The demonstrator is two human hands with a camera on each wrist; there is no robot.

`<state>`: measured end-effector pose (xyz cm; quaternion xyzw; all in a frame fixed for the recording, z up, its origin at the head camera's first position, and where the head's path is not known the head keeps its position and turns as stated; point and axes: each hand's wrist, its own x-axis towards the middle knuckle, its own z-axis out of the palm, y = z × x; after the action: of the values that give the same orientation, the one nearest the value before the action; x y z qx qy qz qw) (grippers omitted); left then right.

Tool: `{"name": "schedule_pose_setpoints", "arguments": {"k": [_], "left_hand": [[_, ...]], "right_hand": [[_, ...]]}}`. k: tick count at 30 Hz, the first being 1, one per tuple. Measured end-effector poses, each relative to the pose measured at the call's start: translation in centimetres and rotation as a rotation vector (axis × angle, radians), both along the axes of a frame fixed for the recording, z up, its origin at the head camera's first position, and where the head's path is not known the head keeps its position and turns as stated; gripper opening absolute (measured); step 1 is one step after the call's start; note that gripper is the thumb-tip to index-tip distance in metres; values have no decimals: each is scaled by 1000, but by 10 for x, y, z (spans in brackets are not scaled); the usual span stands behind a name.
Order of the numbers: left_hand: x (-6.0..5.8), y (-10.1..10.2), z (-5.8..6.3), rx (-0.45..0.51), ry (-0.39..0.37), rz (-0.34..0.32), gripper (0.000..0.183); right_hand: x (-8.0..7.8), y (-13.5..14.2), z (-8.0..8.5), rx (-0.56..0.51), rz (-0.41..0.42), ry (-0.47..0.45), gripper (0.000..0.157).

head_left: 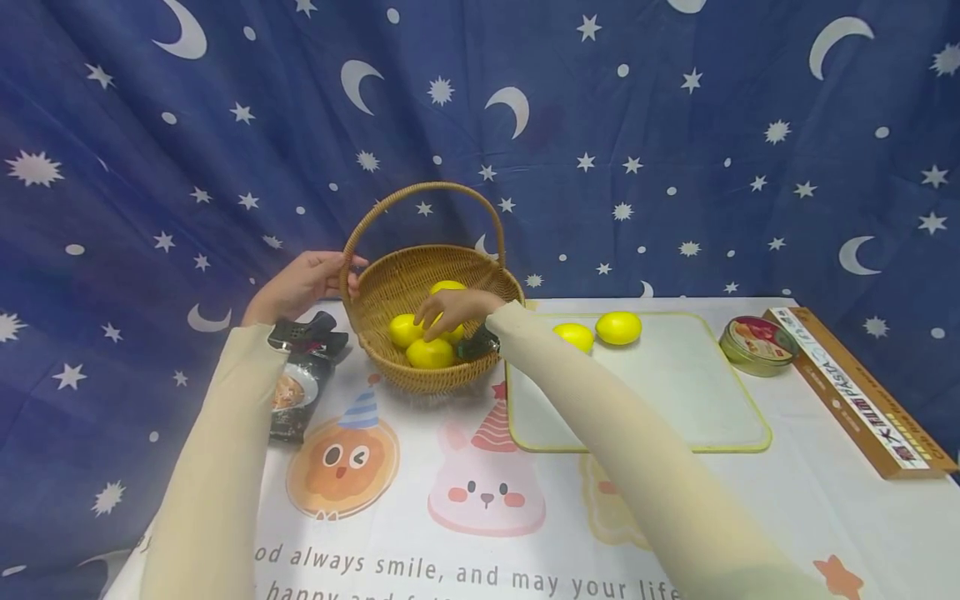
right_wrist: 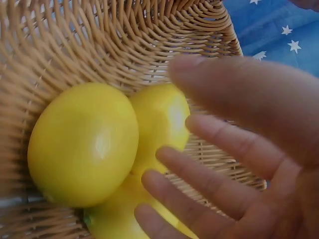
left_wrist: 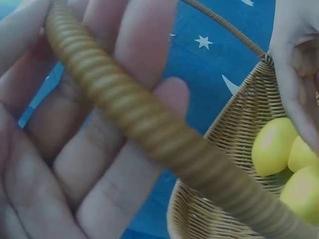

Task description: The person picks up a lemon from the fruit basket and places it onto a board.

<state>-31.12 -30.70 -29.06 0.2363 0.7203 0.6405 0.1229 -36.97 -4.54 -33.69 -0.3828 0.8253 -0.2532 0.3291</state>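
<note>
A wicker basket (head_left: pixel 384 287) with a tall arched handle (head_left: pixel 427 187) stands at the back of the table and holds several yellow lemons (head_left: pixel 431 353). The left side of the handle lies in my left hand (head_left: pixel 296 283), whose fingers pass behind the wicker rod in the left wrist view. Inside the basket, my right hand (head_left: pixel 463 308) hovers over the fruit, its fingers spread and loosely bent. Nothing is in its grasp in the right wrist view, where the fingertips overlap the lemons (right_wrist: pixel 84 144). Two more lemons (head_left: pixel 618 328) sit on the pale board to the right.
The yellow-edged board (head_left: pixel 675 392) lies right of the basket, partly under my right forearm. Beyond it are a round tin (head_left: pixel 761 345) and a long pasta box (head_left: pixel 862 392). A black package (head_left: pixel 292 408) lies below my left wrist. A starry blue curtain (head_left: pixel 637 125) hangs behind.
</note>
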Motion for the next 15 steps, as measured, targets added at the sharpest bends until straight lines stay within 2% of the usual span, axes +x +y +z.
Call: {"name": "schedule_pose_setpoints", "arguments": {"k": [5,11,15], "left_hand": [[1,-3,-14,57,-9,19,31],[5,-9,-29,158,-43,-49,35],[7,-11,-32,126,-37,-50,33]], "right_hand": [[0,-5,-3,49,-20,-15,49],[3,-9,-5,78,-28,-37,50],[4,-13,0,127,-23,-21,54]]}}
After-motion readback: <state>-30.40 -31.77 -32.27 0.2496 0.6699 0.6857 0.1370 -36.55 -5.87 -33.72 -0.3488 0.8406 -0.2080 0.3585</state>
